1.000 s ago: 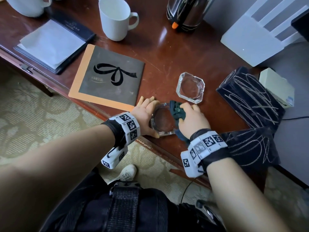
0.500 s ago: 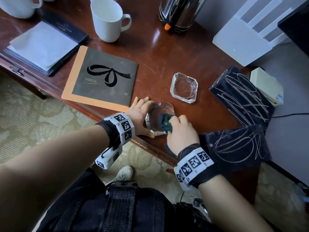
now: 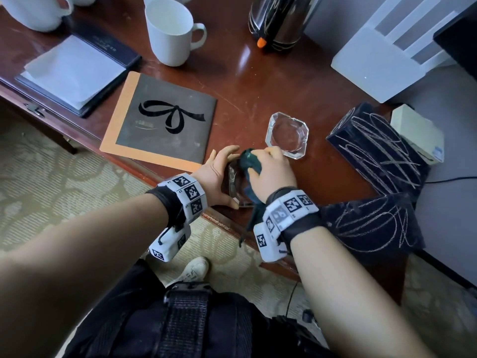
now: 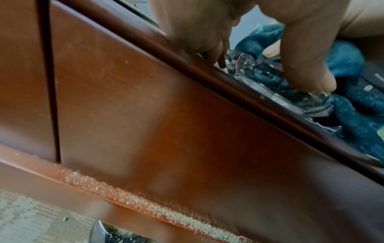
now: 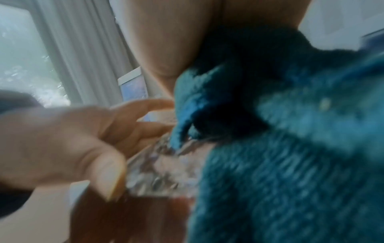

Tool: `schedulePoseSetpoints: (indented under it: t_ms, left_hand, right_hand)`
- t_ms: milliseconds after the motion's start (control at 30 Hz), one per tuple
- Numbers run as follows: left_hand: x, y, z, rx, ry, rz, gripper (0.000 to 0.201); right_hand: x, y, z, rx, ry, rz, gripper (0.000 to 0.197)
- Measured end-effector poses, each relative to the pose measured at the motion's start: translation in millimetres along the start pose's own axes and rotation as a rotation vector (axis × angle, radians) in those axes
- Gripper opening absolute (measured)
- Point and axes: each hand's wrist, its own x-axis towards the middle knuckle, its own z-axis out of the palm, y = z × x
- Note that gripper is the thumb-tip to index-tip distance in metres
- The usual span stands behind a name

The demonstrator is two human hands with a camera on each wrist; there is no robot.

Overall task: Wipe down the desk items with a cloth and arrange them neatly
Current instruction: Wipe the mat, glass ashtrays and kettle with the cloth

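Right hand (image 3: pixel 273 174) bunched round the teal cloth (image 3: pixel 249 161), rubbing inside a glass ashtray (image 3: pixel 233 182) at the desk's (image 3: pixel 258 81) near edge; left hand (image 3: pixel 219 171) curled against its rim, thumb on the glass, bracing it. Wiping step under way, seemingly the bowl, though blurred at the wrist. Next: finish, set beside the second ashtray (image 3: pixel 287 135) further in.

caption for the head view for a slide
Right hand wipes a glass ashtray with a teal cloth; left hand steadies it.
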Motion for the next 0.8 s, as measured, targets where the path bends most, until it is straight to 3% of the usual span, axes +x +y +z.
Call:
schedulePoseSetpoints:
  t_ms: [100, 200, 300, 500, 633, 800]
  left_hand:
    - [1.3, 0.4, -0.2, 0.003, 0.014, 0.027, 0.125]
    - [2.3, -0.8, 1.6, 0.005, 0.009, 0.028, 0.127]
    - [4.5, -3.1, 4.0, 0.040, -0.004, 0.028, 0.128]
    - [1.1, 6.9, -3.2, 0.202, -0.042, 0.108, 0.106]
    - [0.6, 7.6, -2.3, 0.250, -0.043, 0.100, 0.107]
    - [0.2, 8.3, -2.5, 0.270, -0.037, 0.105, 0.107]
  right_hand:
    - [-7.2, -7.3, 7.6, -0.087, -0.032, -0.140, 0.036]
    - [-19.4, -5.0, 5.1, -0.124, -0.132, -0.322, 0.040]
    - [-30.2, 2.5, -1.3, -0.177, -0.240, -0.410, 0.041]
    - [-29.9, 26.2, -24.9, -0.286, -0.391, -0.343, 0.042]
    - [-22.8, 17.9, -21.7, -0.203, -0.131, -0.269, 0.041]
    - [-37.9, 23.6, -9.7, -0.216, -0.307, -0.320, 0.039]
